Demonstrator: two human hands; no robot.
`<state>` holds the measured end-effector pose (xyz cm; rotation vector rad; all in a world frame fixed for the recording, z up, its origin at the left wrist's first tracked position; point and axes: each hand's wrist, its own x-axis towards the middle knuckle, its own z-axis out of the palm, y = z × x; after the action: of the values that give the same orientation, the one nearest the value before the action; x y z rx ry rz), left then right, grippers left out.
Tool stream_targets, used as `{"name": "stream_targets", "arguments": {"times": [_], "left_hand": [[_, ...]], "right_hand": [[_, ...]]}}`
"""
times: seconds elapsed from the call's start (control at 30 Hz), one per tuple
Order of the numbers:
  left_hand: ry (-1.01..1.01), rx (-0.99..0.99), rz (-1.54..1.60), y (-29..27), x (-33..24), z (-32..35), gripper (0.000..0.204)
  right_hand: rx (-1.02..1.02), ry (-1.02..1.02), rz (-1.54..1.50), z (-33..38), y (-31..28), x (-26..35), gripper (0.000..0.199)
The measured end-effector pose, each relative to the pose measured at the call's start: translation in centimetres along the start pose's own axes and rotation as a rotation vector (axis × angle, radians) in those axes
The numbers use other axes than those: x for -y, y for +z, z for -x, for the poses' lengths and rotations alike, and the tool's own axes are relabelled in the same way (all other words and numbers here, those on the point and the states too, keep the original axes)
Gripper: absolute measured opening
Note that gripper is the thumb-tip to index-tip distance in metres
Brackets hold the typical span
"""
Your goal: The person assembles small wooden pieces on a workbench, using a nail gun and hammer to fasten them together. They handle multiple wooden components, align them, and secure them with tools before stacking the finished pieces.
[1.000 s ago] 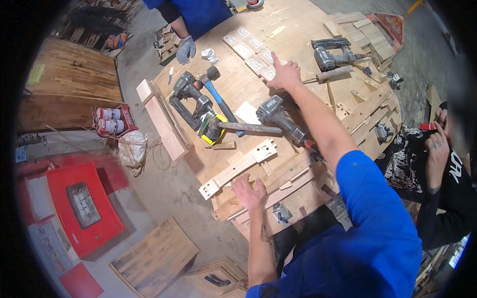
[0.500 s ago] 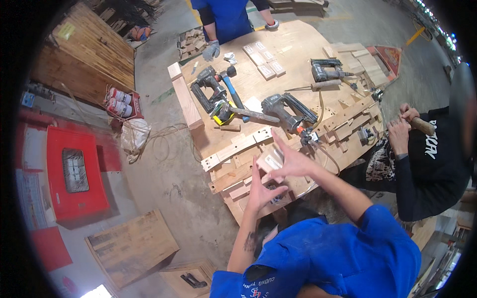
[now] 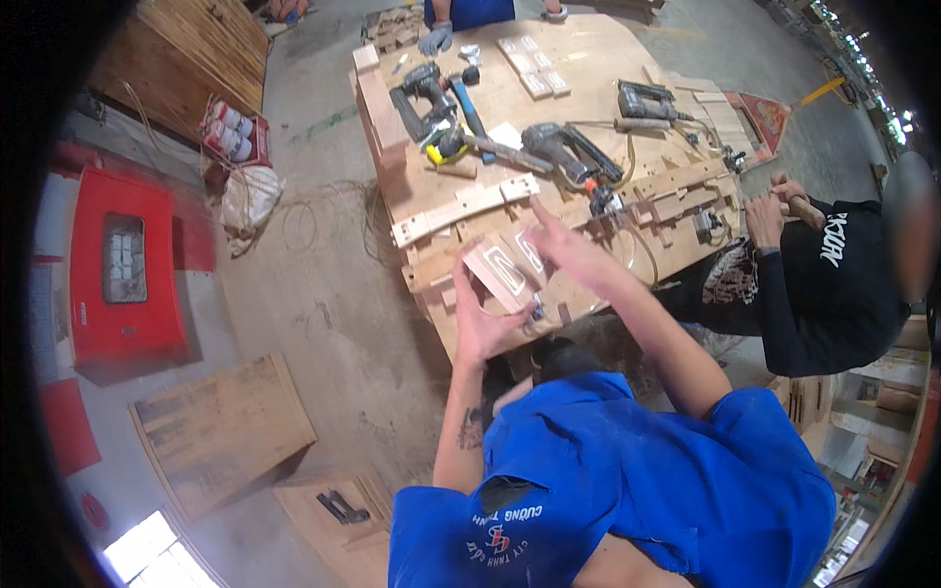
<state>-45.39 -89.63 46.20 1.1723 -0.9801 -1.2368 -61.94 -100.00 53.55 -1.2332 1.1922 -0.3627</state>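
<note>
Two hands (image 3: pixel 480 318) hold wood pieces (image 3: pixel 495 274) beside nailers (image 3: pixel 573 152).

A worker wears a bright blue short-sleeved shirt (image 3: pixel 627 490), creased across the shoulders, with a small white-and-red emblem and white lettering near the lower hem. Both forearms are bare below the sleeves. A dark tattoo (image 3: pixel 470 428) marks the left forearm. The left hand (image 3: pixel 480 323) and right hand (image 3: pixel 569 250) are bare, without gloves.
</note>
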Motion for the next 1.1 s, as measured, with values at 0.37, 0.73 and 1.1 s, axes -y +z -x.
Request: {"name": "stream_targets", "arguments": {"times": [0.37,0.73,1.1], "left_hand": [[0.049,-0.136,0.278,-0.8,-1.5,3.7,0.123],[-0.138,0.084,0.872,-0.8,0.5,4.2,0.106],[-0.037,-0.068,0.920,-2.1,0.3,8.8,0.081]], "right_hand": [[0.311,0.040,-1.135,2.7,2.0,-5.1,0.047],[0.466,-0.041,-1.414,6.3,0.6,-8.1,0.082],[0.662,-0.107,-1.334,1.4,-0.8,-9.0,0.080]]}}
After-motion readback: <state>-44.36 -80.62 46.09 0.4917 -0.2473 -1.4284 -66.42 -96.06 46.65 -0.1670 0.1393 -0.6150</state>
